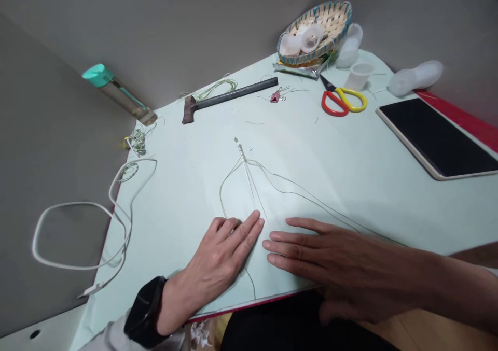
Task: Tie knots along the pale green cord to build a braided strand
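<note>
My left hand (220, 260) lies flat on the pale green table cover (187, 195), fingers stretched out and resting on thin cords (249, 180) that fan out from a small knot. A black watch sits on that wrist. My right hand (322, 252) lies flat beside it, fingers pointing left and nearly touching the left fingertips, with more cord strands running under it. Neither hand grips anything.
A hammer (227, 98) lies at the back, red and yellow scissors (342, 101) to its right, a woven basket (317, 29) with plastic cups behind. A dark tablet (436, 136) is at right. A white cable (85, 226) loops off the left edge near a teal-capped bottle (116, 92).
</note>
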A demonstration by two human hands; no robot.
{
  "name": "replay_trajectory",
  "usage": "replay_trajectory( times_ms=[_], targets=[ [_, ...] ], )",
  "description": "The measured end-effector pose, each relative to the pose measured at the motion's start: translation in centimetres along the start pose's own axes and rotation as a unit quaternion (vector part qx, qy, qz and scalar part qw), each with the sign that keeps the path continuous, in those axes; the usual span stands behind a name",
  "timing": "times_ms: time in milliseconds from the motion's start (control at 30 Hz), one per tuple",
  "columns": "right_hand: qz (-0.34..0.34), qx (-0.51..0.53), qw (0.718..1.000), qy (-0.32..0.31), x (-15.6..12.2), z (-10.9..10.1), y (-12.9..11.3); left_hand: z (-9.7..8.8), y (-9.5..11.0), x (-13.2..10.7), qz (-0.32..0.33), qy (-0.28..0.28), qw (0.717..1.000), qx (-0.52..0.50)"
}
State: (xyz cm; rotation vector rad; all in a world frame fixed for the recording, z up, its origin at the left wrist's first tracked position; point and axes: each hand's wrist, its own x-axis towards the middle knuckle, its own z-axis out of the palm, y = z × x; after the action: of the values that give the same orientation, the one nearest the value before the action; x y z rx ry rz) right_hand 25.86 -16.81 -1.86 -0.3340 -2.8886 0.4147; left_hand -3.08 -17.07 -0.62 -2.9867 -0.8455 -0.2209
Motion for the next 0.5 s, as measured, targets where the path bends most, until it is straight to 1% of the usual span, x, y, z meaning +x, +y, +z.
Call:
replay_trajectory(
  times_ms=[100, 200, 267, 367, 400, 500],
  targets=[
    [-0.004, 0.008, 1.000, 0.006, -0.4, 0.1, 0.1, -0.2, -0.2, 0.0, 0.006, -0.016, 1.000, 0.003],
    [-0.001, -0.023, 1.000, -0.001, -0.8, 0.2, 0.0, -0.3, -0.2, -0.2, 0.013, -0.031, 0.999, 0.010],
    [-0.001, -0.039, 0.999, 0.003, -1.0, 0.3, -0.1, -0.5, 0.1, -0.4, 0.019, -0.052, 0.998, 0.019],
    [-0.004, -0.048, 0.999, 0.005, -1.3, 0.2, -0.6, -1.1, 0.9, -0.9, 0.048, -0.098, 0.994, 0.013],
    [-0.009, -0.055, 0.998, 0.004, -1.3, 0.1, -0.7, -1.4, 1.2, -1.0, 0.064, -0.105, 0.992, 0.005],
    [-0.035, -0.080, 0.996, 0.000, -1.4, -0.6, -1.3, -2.2, 1.8, -1.0, 0.101, -0.094, 0.990, -0.029]
  ],
)
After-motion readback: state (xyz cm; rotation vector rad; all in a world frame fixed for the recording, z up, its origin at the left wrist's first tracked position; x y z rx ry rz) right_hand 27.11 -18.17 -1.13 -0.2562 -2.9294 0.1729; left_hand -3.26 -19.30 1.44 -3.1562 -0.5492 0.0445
